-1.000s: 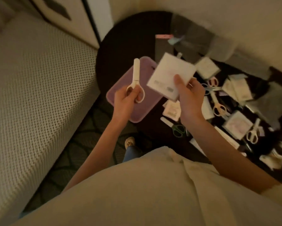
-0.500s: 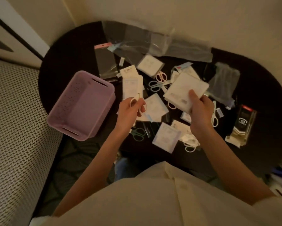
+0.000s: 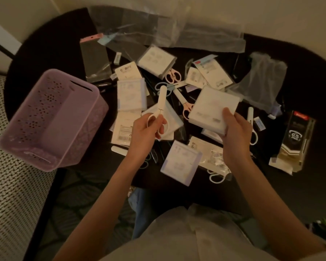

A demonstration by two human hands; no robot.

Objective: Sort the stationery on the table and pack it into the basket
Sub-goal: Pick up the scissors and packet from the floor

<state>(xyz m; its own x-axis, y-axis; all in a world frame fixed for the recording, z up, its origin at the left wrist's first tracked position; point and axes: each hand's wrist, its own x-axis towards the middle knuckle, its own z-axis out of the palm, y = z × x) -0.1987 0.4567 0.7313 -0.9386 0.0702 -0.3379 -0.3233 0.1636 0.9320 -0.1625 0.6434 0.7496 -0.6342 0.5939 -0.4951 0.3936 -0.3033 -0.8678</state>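
Head cam: view swung back, purple basket [image 3: 51,119] at 9 o'clock, nothing inside yet; left hand [image 3: 143,132] grips white scissors [image 3: 160,108], right hand [image 3: 233,136] pinches notepad pack [image 3: 213,108].

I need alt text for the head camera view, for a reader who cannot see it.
A person's left hand holds white scissors and the right hand holds a white packet above a dark table strewn with packaged stationery. A purple basket sits at the table's left edge.

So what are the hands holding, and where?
The left hand holds white capped scissors by their handle loops. The right hand grips a white square packet at its lower right corner.
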